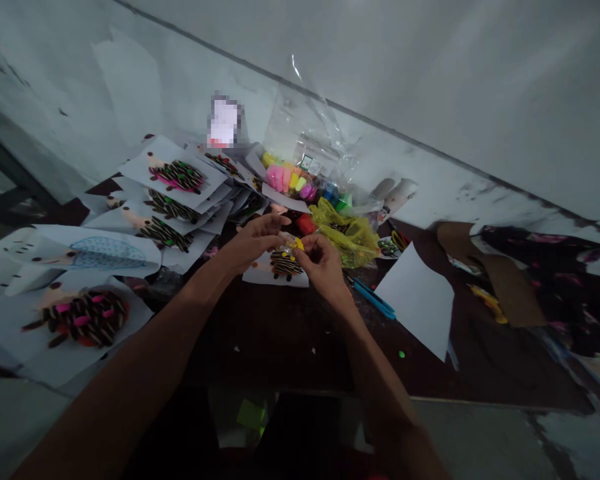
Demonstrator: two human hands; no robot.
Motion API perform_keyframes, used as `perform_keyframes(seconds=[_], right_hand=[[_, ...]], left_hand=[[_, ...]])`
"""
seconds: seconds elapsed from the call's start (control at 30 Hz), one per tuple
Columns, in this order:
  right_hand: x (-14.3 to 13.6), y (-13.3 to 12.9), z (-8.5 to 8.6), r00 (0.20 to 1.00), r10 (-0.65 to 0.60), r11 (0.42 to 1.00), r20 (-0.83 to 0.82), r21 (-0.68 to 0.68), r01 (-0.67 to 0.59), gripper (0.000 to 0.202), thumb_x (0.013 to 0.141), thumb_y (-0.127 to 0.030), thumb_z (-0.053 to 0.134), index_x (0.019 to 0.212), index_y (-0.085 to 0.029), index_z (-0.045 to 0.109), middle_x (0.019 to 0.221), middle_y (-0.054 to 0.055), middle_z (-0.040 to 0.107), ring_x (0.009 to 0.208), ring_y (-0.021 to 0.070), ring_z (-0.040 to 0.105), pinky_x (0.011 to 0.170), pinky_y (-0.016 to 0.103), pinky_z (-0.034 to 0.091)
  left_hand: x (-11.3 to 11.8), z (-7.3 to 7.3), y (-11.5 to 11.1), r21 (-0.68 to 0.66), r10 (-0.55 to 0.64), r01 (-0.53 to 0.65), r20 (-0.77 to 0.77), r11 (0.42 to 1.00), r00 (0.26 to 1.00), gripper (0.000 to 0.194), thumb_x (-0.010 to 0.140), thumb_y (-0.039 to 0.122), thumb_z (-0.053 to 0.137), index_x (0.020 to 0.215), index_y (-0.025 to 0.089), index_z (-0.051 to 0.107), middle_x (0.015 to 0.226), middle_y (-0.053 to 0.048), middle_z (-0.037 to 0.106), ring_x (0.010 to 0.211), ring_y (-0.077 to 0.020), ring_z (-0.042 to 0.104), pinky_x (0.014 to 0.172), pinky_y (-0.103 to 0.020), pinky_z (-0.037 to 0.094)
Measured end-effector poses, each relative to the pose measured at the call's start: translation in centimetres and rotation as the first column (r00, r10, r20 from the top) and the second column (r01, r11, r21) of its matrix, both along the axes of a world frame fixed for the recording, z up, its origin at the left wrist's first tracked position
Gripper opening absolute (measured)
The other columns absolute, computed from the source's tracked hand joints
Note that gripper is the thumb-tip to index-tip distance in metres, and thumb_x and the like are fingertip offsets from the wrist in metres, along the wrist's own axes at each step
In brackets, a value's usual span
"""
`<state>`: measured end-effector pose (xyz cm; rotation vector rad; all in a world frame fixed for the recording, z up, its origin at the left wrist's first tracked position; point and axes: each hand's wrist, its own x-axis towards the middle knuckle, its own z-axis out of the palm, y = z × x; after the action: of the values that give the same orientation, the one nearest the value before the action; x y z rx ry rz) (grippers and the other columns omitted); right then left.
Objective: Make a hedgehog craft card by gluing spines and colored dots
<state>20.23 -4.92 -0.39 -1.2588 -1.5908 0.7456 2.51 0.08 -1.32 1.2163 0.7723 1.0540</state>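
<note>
My right hand [324, 261] pinches a small lump of yellow modelling clay [299, 245] with a crinkled clear wrapper [286, 243] around or beside it. From the left, my left hand [257, 241] reaches to the same wrapper, thumb and fingers closed at its edge; its exact hold is partly hidden. Below both hands lies a white sheet with a hedgehog picture [286, 265], its body covered in striped seeds and a few yellow dots. A crumpled yellow-green plastic bag [347, 233] sits just beyond my right hand.
Hedgehog sheets [175, 175] pile up at the left. A clear bag of colourful clay pieces [300, 180] leans against the wall. On the right are a blue tool [374, 298], a blank white sheet [420, 300], brown cardboard [513, 287] and dark floral cloth [555, 267].
</note>
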Motion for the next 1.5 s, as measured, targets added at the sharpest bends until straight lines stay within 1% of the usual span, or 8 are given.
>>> perform_keyframes(seconds=[0.23,0.4,0.67,0.83,0.97,1.27,1.4,1.5], right_hand=[[-0.1,-0.3,0.6,0.998,0.056,0.998,0.010,-0.008,-0.056,0.023,0.081,-0.042,0.069,0.079,-0.022,0.057,0.069,-0.003,0.051,0.065,0.0127,0.048,0.059,0.025,0.040],[0.2,0.1,0.6,0.976,0.176,0.976,-0.130,-0.107,-0.190,0.038,0.080,-0.057,0.072,0.080,-0.023,0.055,0.067,-0.003,0.056,0.058,0.0121,0.049,0.055,0.026,0.042],[0.4,0.2,0.4,0.980,0.125,0.987,-0.156,-0.082,-0.139,0.045,0.080,-0.067,0.071,0.080,-0.024,0.059,0.062,-0.004,0.055,0.055,0.0117,0.048,0.055,0.026,0.044],[0.2,0.0,0.6,0.979,0.131,0.987,-0.157,-0.073,-0.144,0.046,0.081,-0.068,0.070,0.077,-0.023,0.060,0.061,-0.004,0.057,0.055,0.0121,0.049,0.056,0.027,0.044],[0.2,0.0,0.6,0.986,0.091,0.994,-0.138,-0.053,-0.100,0.042,0.082,-0.064,0.069,0.076,-0.022,0.063,0.063,-0.003,0.057,0.056,0.0124,0.049,0.056,0.027,0.044],[0.2,-0.1,0.1,0.995,0.029,1.000,-0.098,0.010,-0.028,0.025,0.084,-0.047,0.072,0.085,-0.021,0.072,0.068,-0.002,0.060,0.062,0.0133,0.051,0.061,0.027,0.043],[0.1,-0.1,0.0,0.994,0.050,0.998,-0.093,0.032,-0.047,0.030,0.082,-0.045,0.075,0.104,-0.025,0.074,0.077,-0.001,0.064,0.069,0.0149,0.055,0.067,0.028,0.047],[0.1,-0.3,0.3,0.998,0.065,0.992,0.012,0.112,-0.066,0.020,0.087,-0.041,0.071,0.098,-0.025,0.076,0.084,0.002,0.069,0.075,0.0170,0.058,0.073,0.031,0.049]], left_hand=[[-0.6,0.1,-0.2,0.035,-0.147,0.147,0.012,0.989,0.989,0.056,0.069,0.031,0.083,0.119,0.016,0.064,0.086,-0.002,0.071,0.079,-0.0168,0.067,0.074,-0.030,0.050],[-1.3,0.9,-0.4,0.041,-0.133,0.137,-0.091,0.990,0.987,0.058,0.073,0.028,0.079,0.127,0.017,0.063,0.086,-0.002,0.070,0.083,-0.0188,0.067,0.076,-0.031,0.051],[-0.8,0.8,0.0,0.008,-0.097,0.097,-0.031,0.995,0.995,0.047,0.068,0.016,0.069,0.115,0.017,0.066,0.085,-0.002,0.072,0.085,-0.0188,0.069,0.081,-0.032,0.053],[-0.8,1.5,-0.5,0.046,-0.098,0.102,-0.081,0.994,0.992,0.035,0.071,0.024,0.070,0.105,0.017,0.071,0.084,-0.002,0.071,0.079,-0.0172,0.066,0.074,-0.030,0.052],[-0.7,1.7,-0.9,0.069,-0.175,0.182,-0.105,0.981,0.979,0.036,0.067,0.030,0.080,0.099,0.015,0.071,0.079,-0.001,0.069,0.073,-0.0155,0.064,0.068,-0.028,0.052],[-0.4,1.4,-0.7,0.174,-0.067,0.107,-0.219,0.979,0.973,0.015,0.072,0.030,0.075,0.076,0.016,0.071,0.076,-0.003,0.070,0.069,-0.0151,0.061,0.063,-0.025,0.050],[-0.5,1.0,-0.4,0.200,-0.022,0.069,-0.228,0.977,0.973,0.016,0.072,0.031,0.073,0.075,0.016,0.073,0.076,-0.003,0.070,0.072,-0.0161,0.061,0.067,-0.027,0.050],[-0.6,0.8,-0.3,0.237,0.013,0.055,-0.273,0.970,0.962,0.018,0.071,0.033,0.075,0.077,0.016,0.076,0.079,-0.003,0.068,0.071,-0.0151,0.060,0.065,-0.026,0.049]])
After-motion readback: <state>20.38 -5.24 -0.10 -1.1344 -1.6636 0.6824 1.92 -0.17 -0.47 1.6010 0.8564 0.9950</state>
